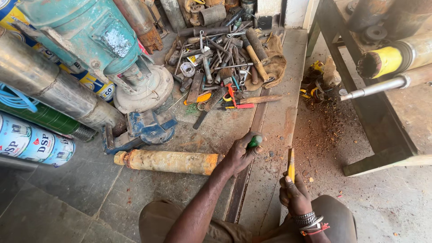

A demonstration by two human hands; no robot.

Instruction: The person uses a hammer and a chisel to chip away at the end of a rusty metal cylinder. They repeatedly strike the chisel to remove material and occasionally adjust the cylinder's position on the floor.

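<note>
My left hand [238, 155] is closed around a green-handled tool [254, 141], right at the end of a rusty yellow cylinder [168, 161] that lies on the concrete floor. My right hand [294, 195], with bracelets at the wrist, grips a yellow-handled tool [291, 164] that points up and away from me, above a floor rail. The working tips of both tools are hidden or too small to tell. My knees show at the bottom edge.
A heap of wrenches, hammers and screwdrivers [225, 58] lies ahead on a cloth. A blue vise [144, 128], a teal motor [90, 31] and steel pump pipes [49, 85] crowd the left. A dark metal bench frame [373, 112] with shafts stands at right, with rust debris [328, 121] beside it.
</note>
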